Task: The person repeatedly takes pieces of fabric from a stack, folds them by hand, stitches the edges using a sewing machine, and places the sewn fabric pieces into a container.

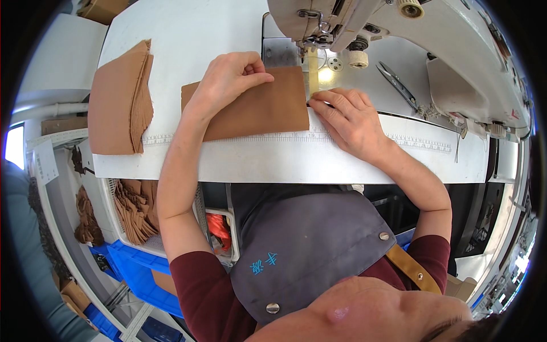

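Note:
A flat brown panel, leather or cloth, lies on the white table just in front of the sewing machine's needle area. My left hand bends over its upper edge, fingers curled and thumb pressed on the panel near its top middle. At the panel's right edge is my right hand, thumb and forefinger pinched together. A small dark tip shows between those fingers, too small to name. Left of my left arm rests a stack of folded brown pieces with frayed edges.
A printed ruler strip runs along the table's front. Metal scissors lie under the machine arm. Below the table, at left, stand a white basket of brown pieces and a blue bin.

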The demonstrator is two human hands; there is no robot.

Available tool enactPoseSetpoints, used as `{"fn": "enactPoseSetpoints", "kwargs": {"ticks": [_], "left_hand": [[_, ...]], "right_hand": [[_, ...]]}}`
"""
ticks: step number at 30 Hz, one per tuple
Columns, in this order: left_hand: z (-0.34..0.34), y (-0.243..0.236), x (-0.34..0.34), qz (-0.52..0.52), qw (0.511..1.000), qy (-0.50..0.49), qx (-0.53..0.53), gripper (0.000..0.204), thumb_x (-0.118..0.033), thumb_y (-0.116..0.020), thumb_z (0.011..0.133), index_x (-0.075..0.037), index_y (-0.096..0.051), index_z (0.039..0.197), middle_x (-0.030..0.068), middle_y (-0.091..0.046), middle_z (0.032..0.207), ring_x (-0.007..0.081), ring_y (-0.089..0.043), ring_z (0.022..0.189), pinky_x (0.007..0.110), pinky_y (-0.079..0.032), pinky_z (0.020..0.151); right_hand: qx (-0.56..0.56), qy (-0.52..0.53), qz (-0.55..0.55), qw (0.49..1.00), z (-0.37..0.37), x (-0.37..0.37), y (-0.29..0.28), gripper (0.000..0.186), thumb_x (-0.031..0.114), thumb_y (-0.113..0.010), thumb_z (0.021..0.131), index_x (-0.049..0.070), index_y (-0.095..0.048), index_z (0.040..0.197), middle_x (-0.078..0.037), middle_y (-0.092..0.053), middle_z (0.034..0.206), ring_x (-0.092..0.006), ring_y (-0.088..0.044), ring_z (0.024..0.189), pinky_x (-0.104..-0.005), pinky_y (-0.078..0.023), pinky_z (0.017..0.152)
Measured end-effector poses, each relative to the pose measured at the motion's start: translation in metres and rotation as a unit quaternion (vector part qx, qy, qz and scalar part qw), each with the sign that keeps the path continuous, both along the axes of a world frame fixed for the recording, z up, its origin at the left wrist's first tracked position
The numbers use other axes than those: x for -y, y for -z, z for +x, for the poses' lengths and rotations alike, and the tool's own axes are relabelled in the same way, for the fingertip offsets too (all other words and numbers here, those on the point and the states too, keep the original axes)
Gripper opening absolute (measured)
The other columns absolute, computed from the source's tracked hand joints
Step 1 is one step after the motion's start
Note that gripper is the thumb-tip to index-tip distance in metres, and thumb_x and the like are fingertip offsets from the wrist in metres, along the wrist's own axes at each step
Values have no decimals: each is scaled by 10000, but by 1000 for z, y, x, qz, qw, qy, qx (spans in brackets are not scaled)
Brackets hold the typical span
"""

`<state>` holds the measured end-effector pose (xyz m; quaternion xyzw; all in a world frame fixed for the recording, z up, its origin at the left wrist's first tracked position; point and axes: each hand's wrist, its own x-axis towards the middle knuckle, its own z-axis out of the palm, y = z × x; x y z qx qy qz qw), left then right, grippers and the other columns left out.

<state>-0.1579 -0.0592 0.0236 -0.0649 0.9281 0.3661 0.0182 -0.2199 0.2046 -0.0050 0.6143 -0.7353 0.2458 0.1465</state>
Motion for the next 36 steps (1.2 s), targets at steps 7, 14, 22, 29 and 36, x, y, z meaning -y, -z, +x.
{"fn": "enactPoseSetpoints", "kwargs": {"ticks": [7, 14, 22, 29, 36], "left_hand": [[-2, 0, 1, -3, 1000, -4, 0, 283, -280, -745, 796, -10, -660, 777, 88, -633, 690, 190, -586, 654, 327, -476, 635], [-2, 2, 1, -8, 1000, -4, -8, 288, -275, -747, 787, -10, -639, 753, 89, -608, 657, 197, -564, 621, 336, -463, 614], [18, 14, -27, -240, 923, 133, -269, 216, -212, -703, 846, -44, -693, 981, 82, -664, 1074, 244, -618, 989, 320, -517, 813], [38, 40, -48, -173, 940, 82, -283, 373, -122, -714, 834, -57, -655, 1197, 87, -619, 1267, 260, -561, 1196, 363, -507, 963], [12, 36, -36, -204, 924, 137, -292, 330, -150, -662, 884, -30, -649, 1192, 77, -605, 1294, 261, -563, 1192, 368, -502, 965]], "right_hand": [[-9, 21, 16, 1000, -3, 2, -2, 380, 60, -668, 745, 33, -658, 1124, -71, -625, 1191, -236, -590, 1004, -356, -461, 844], [-24, 10, 41, 999, -3, 8, 0, 382, 75, -632, 790, 30, -636, 1169, -65, -604, 1281, -247, -573, 1065, -351, -448, 876], [1, 3, 60, 998, -3, 9, 3, 394, 89, -662, 829, 50, -627, 1220, -58, -593, 1314, -252, -562, 1096, -361, -444, 904], [-27, 82, 51, 995, -32, 15, 8, 474, 223, -590, 923, 81, -484, 1363, -97, -628, 1233, -318, -556, 1115, -449, -429, 949], [-99, 189, 114, 970, -56, 6, -1, 295, 224, -632, 880, 66, -623, 1128, -85, -612, 1258, -290, -567, 1162, -439, -452, 934]]}}
